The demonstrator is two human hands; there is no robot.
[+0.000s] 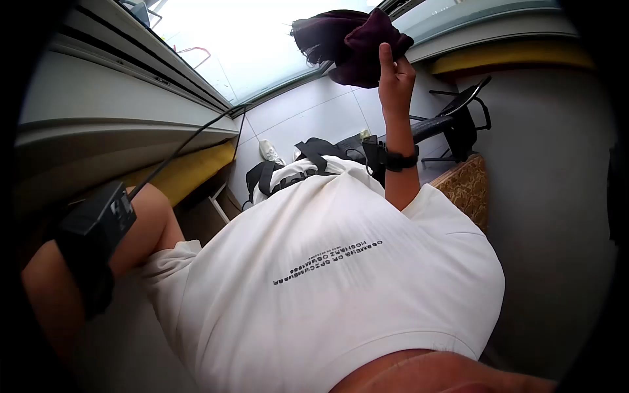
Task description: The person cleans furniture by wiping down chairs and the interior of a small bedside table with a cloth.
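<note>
1 bright window [255, 46] spread above the tiled floor [327, 112], with a black chair [462, 128] to the right of the raised arm. Across the window's near edge, well right of its near corner, showed 1 purple cloth [347, 42] — pinched between the thumb and fingers of the right hand [396, 75]. 1 black band [401, 159] circled that wrist. The left hand was out of view — its state could not be told.

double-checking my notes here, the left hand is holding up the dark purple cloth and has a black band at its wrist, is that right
Wrong hand: the head view shows the right hand holding up the dark purple cloth, with the black band at its wrist.
</note>
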